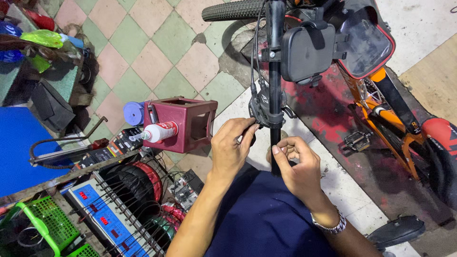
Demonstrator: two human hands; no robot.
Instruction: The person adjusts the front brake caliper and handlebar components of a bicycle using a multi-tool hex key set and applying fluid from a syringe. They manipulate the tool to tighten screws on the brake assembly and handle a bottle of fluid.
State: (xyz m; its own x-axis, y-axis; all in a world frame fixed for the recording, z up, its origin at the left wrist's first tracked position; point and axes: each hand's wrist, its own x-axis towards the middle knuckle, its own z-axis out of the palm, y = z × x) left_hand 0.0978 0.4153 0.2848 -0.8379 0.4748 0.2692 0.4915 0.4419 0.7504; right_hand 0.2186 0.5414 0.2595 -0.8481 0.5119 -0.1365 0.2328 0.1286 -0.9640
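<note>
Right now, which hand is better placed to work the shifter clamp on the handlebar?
Left, probably. The left hand already has fingertips at the shifter clamp. The right hand is curled lower down beside the handlebar, likelier steadying it.

The floor [157, 43] is showing a checkered pattern of pale green and faded pink tiles. A black handlebar [275, 71] is running down the middle, carrying a black shifter [262, 110] and a black phone holder [307, 52]. To the right, an orange bicycle frame [381, 109] is wearing a black bag edged in red [366, 40], above red-stained dark ground. At left, a maroon box [188, 121] is sitting beside a white bottle with a red label [159, 132] and a blue roll [134, 113]. Near left, green baskets [45, 226] and a blue-and-white panel with red digits [102, 214] are showing. Navy trousers [266, 214] are filling the near centre, with a silver watch [328, 224] glinting.
</note>
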